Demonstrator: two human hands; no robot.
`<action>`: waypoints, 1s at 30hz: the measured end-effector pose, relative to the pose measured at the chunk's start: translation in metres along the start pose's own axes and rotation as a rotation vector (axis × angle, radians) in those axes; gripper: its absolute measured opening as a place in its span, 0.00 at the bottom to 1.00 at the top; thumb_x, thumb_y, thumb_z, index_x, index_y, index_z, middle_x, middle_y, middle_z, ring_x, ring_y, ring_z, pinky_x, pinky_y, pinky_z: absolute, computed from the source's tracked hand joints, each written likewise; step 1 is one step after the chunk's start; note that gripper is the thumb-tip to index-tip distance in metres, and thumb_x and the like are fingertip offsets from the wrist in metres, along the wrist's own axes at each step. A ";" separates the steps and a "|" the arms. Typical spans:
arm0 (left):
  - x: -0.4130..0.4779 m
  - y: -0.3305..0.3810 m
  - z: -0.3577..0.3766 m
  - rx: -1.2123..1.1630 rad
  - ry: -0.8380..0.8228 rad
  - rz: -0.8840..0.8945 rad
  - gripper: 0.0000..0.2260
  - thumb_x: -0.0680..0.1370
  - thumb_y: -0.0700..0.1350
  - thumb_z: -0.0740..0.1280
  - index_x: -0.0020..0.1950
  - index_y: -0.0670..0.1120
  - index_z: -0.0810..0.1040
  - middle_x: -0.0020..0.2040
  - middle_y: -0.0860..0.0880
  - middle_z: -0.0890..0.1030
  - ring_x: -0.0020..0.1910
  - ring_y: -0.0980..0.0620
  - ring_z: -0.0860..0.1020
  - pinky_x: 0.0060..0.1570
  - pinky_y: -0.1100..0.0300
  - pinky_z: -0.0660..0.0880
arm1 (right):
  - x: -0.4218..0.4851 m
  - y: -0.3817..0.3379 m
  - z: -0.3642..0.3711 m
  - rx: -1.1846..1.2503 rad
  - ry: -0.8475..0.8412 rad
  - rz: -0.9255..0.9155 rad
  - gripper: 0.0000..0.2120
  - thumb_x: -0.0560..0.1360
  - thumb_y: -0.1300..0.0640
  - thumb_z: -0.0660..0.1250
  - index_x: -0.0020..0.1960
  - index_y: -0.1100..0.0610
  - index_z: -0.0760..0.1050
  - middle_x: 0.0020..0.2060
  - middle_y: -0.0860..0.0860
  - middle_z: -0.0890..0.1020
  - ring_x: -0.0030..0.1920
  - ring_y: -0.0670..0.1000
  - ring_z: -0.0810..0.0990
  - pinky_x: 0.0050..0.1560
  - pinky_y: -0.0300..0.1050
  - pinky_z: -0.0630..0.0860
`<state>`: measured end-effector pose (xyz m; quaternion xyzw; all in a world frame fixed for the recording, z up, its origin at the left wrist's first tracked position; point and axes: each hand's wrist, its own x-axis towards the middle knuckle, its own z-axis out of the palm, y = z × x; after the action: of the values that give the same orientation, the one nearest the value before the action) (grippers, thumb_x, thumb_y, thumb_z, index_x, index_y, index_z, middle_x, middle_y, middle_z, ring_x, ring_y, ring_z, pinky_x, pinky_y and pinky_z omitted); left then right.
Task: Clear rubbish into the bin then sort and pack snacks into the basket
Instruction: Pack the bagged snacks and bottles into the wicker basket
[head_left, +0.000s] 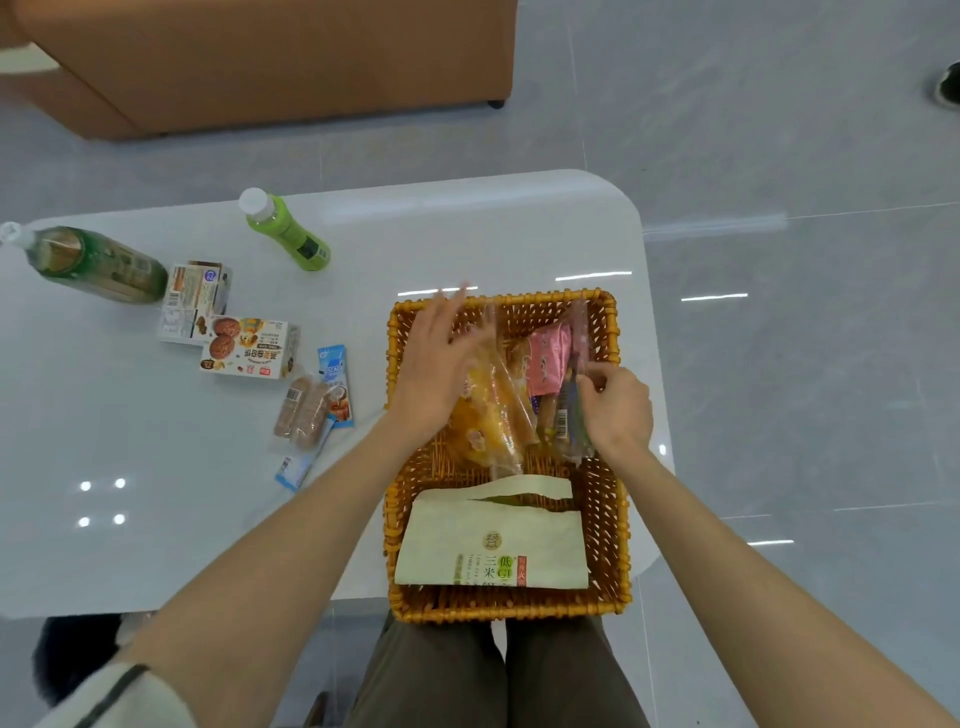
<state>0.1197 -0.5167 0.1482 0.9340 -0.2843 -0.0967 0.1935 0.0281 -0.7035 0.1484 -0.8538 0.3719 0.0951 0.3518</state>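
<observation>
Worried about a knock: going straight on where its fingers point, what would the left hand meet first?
Likely the far wall of the woven orange wicker basket, if the left hand is low; its blurred fingertips reach that rim. Higher, only bare white table beyond.

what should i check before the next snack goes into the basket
1. Right hand free: not ok, it pinches a clear-wrapped snack at the wicker basket's right side.
2. Left hand free: ok, open over the yellow bread packet.
3. Room in basket: ok, bare weave shows between that packet and the pale green pouch.
4. Table snacks packed: not ok, cookie box, sausage packet and blue sachets lie outside.
5. Rubbish binned: cannot tell, no bin in view.
</observation>
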 end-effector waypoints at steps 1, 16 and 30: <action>-0.007 0.007 -0.001 -0.165 0.019 -0.230 0.24 0.77 0.42 0.69 0.71 0.56 0.69 0.79 0.49 0.54 0.78 0.47 0.50 0.75 0.45 0.54 | 0.003 -0.001 0.000 -0.011 -0.004 -0.024 0.14 0.79 0.56 0.64 0.64 0.52 0.76 0.57 0.50 0.81 0.53 0.52 0.80 0.50 0.46 0.77; 0.010 0.027 0.048 -0.847 -0.337 -0.898 0.46 0.72 0.49 0.74 0.78 0.60 0.45 0.78 0.46 0.57 0.73 0.42 0.62 0.68 0.45 0.66 | 0.026 0.006 0.010 -0.045 -0.212 -0.085 0.21 0.83 0.58 0.55 0.74 0.46 0.64 0.46 0.49 0.78 0.44 0.50 0.76 0.39 0.38 0.69; 0.032 0.029 0.046 -0.959 -0.267 -0.976 0.39 0.77 0.57 0.66 0.78 0.59 0.44 0.79 0.48 0.50 0.77 0.41 0.52 0.71 0.40 0.55 | 0.017 0.011 0.002 -0.073 -0.049 -0.238 0.26 0.78 0.60 0.64 0.74 0.49 0.62 0.63 0.50 0.75 0.61 0.53 0.74 0.57 0.47 0.74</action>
<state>0.1185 -0.5708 0.1163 0.7467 0.2206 -0.4015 0.4823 0.0330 -0.7175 0.1341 -0.9016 0.2553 0.0871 0.3381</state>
